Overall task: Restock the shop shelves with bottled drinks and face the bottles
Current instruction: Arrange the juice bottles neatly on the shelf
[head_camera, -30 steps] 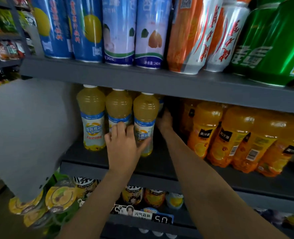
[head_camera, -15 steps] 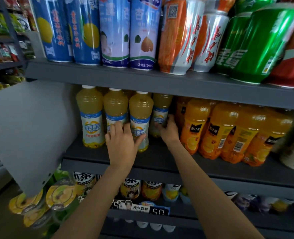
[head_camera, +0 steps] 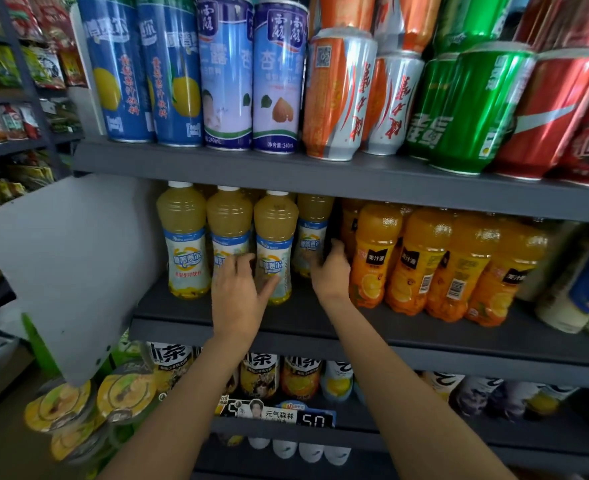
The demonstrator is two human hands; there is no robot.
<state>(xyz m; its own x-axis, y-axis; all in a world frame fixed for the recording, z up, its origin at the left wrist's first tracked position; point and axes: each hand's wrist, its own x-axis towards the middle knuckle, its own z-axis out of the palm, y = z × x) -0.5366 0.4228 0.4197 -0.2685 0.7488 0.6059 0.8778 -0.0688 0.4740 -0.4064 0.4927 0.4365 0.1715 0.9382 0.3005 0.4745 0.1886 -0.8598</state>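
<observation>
Bottles of pale yellow juice (head_camera: 274, 244), clear waisted plastic w/ white caps & blue-white labels, stand in a row on mid grey metal shelf (head_camera: 424, 332). Left hand (head_camera: 239, 294) wraps 2nd & 3rd bottle, thumb spread on 3rd. Right hand (head_camera: 331, 271) grips 4th bottle (head_camera: 312, 233), set further back, beside dimpled orange juice bottles (head_camera: 410, 261). Glossy cans (head_camera: 279, 81) above.

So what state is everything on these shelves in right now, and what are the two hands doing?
Left hand: gripping the third pale yellow bottle, which stands upright.
Right hand: holding the fourth pale yellow bottle, set further back than the front three.
First pale yellow bottle: upright, capped, label facing out.
Orange juice bottles: upright, untouched.
Cans on the top shelf: standing in a row.
</observation>
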